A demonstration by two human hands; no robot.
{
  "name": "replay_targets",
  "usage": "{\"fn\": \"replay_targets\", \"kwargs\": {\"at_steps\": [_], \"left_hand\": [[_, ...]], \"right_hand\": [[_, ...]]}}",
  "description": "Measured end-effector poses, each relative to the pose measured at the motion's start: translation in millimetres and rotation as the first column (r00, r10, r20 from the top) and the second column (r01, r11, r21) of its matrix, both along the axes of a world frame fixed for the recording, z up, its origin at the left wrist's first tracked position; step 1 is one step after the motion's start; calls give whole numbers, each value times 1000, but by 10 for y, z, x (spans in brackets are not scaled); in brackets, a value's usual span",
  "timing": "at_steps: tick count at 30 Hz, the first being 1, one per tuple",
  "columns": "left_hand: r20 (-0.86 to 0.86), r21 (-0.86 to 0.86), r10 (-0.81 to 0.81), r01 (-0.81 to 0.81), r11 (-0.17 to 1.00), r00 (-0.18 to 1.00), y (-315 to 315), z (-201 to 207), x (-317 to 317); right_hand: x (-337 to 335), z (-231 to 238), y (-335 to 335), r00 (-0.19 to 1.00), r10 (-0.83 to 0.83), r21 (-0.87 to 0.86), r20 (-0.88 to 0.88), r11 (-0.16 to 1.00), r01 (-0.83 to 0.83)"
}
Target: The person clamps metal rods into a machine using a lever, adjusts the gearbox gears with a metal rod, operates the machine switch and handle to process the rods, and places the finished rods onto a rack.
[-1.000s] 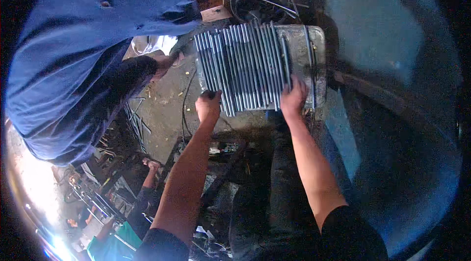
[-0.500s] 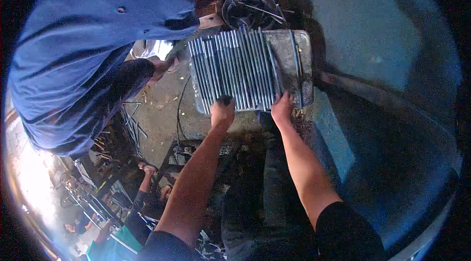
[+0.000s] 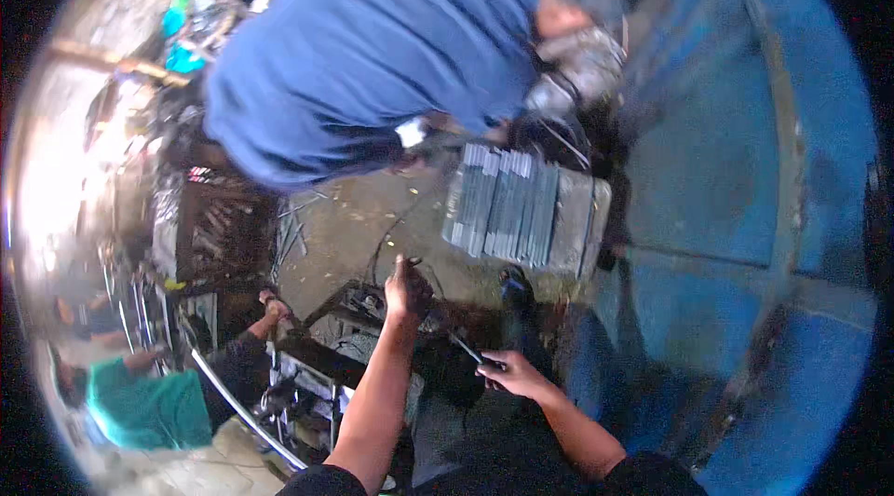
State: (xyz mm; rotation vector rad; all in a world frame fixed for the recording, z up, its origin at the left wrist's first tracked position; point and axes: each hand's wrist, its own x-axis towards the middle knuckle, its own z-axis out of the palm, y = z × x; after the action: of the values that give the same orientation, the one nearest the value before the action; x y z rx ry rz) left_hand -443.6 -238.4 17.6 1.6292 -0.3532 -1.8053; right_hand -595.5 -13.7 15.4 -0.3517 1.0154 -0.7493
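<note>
My right hand [image 3: 514, 375] is closed around a thin grey metal rod [image 3: 466, 347], which slants up and left from my fingers. Left of it, my left hand [image 3: 402, 293] is raised with fingers curled beside something dark; blur and shadow hide what it is. Beyond both hands, a row of grey metal rods [image 3: 507, 203] lies side by side on a worn metal-topped stand [image 3: 579, 217]. Neither hand touches that row.
A co-worker in a blue shirt [image 3: 372, 58] bends over beyond the stand. Another person in a green shirt [image 3: 149, 403] is at the lower left, near long metal bars. Loose rods [image 3: 291, 240] lie on the floor. A blue panel [image 3: 708, 161] fills the right side.
Both hands have come off the row of rods and back toward me; the right now grips a rod. The view has shifted, and the blue-shirted co-worker appears farther right, bent over.
</note>
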Motion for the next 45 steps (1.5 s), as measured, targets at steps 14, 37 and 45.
{"fn": "replay_targets", "kwargs": {"at_steps": [14,37,45], "left_hand": [[-829,-535,84,-827,172,553,1393,3870,2283],[-979,-177,164,-914,-366,124,2795,3819,3980],[-923,-177,385,-871,-458,-15,3063,3731,4193]], "right_hand": [[1277,2926,-1210,544,40,-287,838,881,377],[3291,3903,-971,185,248,-289,951,926,243],[3736,3659,-581,257,224,-265,940,955,135]]}}
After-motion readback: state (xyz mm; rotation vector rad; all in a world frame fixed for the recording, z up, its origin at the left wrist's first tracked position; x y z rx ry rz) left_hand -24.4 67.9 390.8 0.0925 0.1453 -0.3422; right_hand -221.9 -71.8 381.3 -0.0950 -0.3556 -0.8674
